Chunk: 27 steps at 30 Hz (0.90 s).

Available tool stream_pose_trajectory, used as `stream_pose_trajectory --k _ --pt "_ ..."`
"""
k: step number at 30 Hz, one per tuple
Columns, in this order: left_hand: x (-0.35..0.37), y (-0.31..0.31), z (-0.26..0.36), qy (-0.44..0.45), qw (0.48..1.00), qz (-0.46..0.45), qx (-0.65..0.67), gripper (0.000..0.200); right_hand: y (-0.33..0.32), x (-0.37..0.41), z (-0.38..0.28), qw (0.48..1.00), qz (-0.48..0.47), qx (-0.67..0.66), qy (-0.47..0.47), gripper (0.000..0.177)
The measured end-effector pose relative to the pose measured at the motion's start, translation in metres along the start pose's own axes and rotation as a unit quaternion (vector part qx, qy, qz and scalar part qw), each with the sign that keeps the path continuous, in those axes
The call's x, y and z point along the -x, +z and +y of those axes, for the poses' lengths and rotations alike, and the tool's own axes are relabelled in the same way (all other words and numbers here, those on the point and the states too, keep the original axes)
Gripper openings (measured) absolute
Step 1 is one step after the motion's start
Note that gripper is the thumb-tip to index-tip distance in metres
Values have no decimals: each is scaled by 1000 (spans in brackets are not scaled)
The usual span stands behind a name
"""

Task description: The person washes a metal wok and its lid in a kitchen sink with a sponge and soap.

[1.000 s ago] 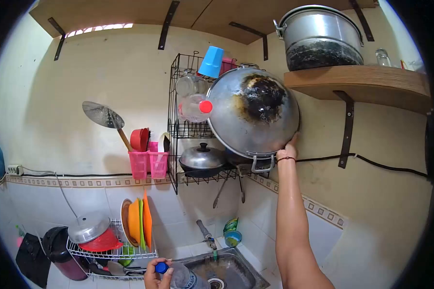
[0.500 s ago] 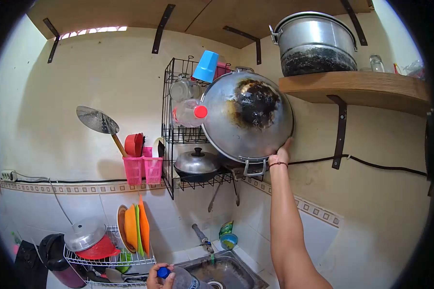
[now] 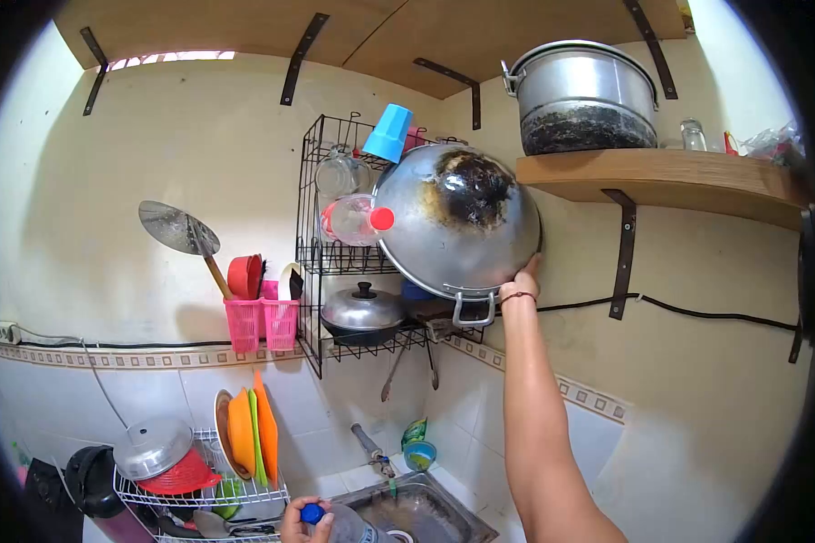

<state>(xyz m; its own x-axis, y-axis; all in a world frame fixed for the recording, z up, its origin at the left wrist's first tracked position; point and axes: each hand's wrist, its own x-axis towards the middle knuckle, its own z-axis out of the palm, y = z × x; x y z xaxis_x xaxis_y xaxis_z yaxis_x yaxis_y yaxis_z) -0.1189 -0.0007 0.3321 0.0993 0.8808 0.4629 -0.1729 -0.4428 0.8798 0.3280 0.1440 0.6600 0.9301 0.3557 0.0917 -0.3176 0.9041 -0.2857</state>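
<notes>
My right hand (image 3: pixel 522 282) is closed on the lower right edge of a large metal wok (image 3: pixel 407 204), beside its lower handle. The wok stands tilted against the black wire rack (image 3: pixel 312 258), its scorched underside facing me. At the bottom, my left hand (image 3: pixel 299 521) is wrapped around a clear plastic bottle (image 3: pixel 346 527) with a blue cap, held over the sink's edge. A red-capped clear bottle (image 3: pixel 349 220) lies on the rack, overlapping the wok's left side. An upturned blue cup (image 3: pixel 388 133) hangs at the wok's top left.
A wooden shelf (image 3: pixel 661 176) holding a blackened pot (image 3: pixel 589 100) juts out close to the wok's right side. Below are the steel sink (image 3: pixel 466 525), a faucet (image 3: pixel 371 443) and a dish rack (image 3: pixel 199 493). A lidded pan (image 3: pixel 364 312) sits on the lower rack tier.
The view has shifted slightly. The red-capped bottle and the blue cup sit a little further right relative to the rack. Both hands keep their holds.
</notes>
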Motion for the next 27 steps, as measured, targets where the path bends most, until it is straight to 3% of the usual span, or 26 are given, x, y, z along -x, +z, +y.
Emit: stream_pose_trajectory --k 2,8,11,12,13,15,16,19,20,23,24,25,26,27 --pt "3 3 13 -53 997 -13 58 26 -2 0 7 1000 -6 4 -10 75" --pt "8 1 13 -30 998 -17 50 27 -23 12 7 996 44 71 33 75" --pt "11 0 12 -27 998 -24 48 28 -44 -6 17 998 -42 35 30 69" --pt "11 2 13 -21 998 -24 46 28 -50 -17 26 992 -118 38 -36 60" --pt "11 3 11 -17 999 -25 44 28 -59 -29 29 993 -114 42 12 59" --pt "9 6 -3 -10 999 -24 43 31 -57 23 5 988 -103 48 108 56" --pt "7 9 -14 10 999 -25 45 32 -72 -3 20 986 -138 37 83 59" --pt "11 18 -24 12 999 -21 41 33 -116 20 14 968 -184 89 149 63" --pt "10 23 -22 31 999 -22 21 32 -128 57 5 975 -137 93 149 56" --pt "14 41 -25 24 999 -22 17 32 -244 65 26 925 -307 139 176 31" --pt "15 45 -30 17 1000 -24 9 32 -287 79 35 898 -367 161 182 25" --pt "17 49 -34 12 1000 -28 1 32 -340 87 46 853 -350 219 319 14" --pt "19 55 -39 20 999 -34 19 33 -384 94 53 643 -447 569 251 9" --pt "19 61 -47 18 999 -42 9 33 -432 108 69 329 -484 811 13 17"
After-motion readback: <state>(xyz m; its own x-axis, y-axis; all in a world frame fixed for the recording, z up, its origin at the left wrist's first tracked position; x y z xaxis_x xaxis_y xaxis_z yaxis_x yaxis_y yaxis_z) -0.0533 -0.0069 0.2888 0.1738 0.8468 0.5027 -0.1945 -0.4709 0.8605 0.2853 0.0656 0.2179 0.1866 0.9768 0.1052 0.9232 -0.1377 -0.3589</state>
